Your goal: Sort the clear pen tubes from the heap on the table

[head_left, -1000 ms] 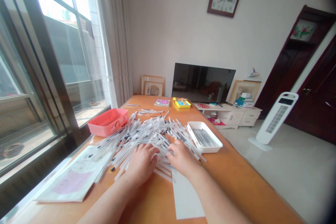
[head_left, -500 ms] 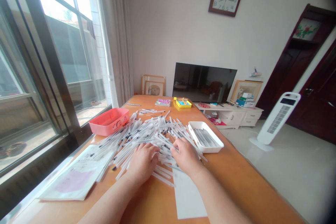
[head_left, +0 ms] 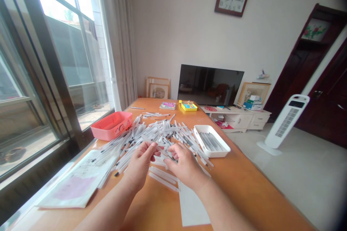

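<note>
A big heap of clear plastic pens lies spread over the wooden table. Both my hands are lifted a little above the near edge of the heap. My left hand pinches one end of a clear pen with thumb and fingers. My right hand has its fingers closed on the other end of that pen. A white tray with several pens in it sits just right of the heap. A pink tray stands at the left.
Printed paper sheets lie at the near left by the window. A white sheet lies under my right forearm. A book and a yellow box sit at the table's far end. A white tower fan stands on the floor to the right.
Both hands rose from lying flat on the heap. They now hold one pen between them, fingers pinched on its ends.
</note>
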Available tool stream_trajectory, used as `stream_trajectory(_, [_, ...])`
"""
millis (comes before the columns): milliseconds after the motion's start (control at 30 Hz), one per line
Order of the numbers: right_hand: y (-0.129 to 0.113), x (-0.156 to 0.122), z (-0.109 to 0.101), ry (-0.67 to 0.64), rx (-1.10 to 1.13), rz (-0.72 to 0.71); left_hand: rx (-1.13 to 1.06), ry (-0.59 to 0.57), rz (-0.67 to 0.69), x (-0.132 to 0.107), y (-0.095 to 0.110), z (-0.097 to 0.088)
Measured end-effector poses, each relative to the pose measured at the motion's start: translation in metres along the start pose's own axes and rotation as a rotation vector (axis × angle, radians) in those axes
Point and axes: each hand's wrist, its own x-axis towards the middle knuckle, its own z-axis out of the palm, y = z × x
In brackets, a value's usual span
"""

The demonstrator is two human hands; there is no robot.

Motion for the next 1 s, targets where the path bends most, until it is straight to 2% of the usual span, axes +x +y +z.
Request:
stream_trajectory(133, [0.004,0.002,-0.007,0.109,0.089,0.054,0.010,-0.005,-0.040,0.002,0.002,-0.007])
stream_trajectory(300, [0.002,0.005,-0.025,0.243,0.487,0.225,0.160,-0.165,-0.068,0.002,0.000,-0.009])
stream_trajectory(400, [0.003,0.006,-0.035,0.341,0.661,0.320,0.331,-0.223,0.085,0.002,-0.006,-0.010])
stream_trajectory(533, [0.011,0.009,-0.043,0.483,0.802,0.367,0.704,-0.143,0.298,0.004,-0.014,-0.016])
stream_trajectory(700, [0.017,0.010,-0.045,0.525,0.831,0.371,0.936,-0.117,0.390,0.007,-0.015,-0.021])
stream_trajectory(867, [0.019,0.010,-0.048,0.561,0.758,0.377,0.996,-0.108,0.369,0.006,-0.013,-0.020])
stream_trajectory(1000, [0.018,0.010,-0.048,0.533,0.732,0.387,1.023,-0.113,0.372,0.005,-0.011,-0.020])
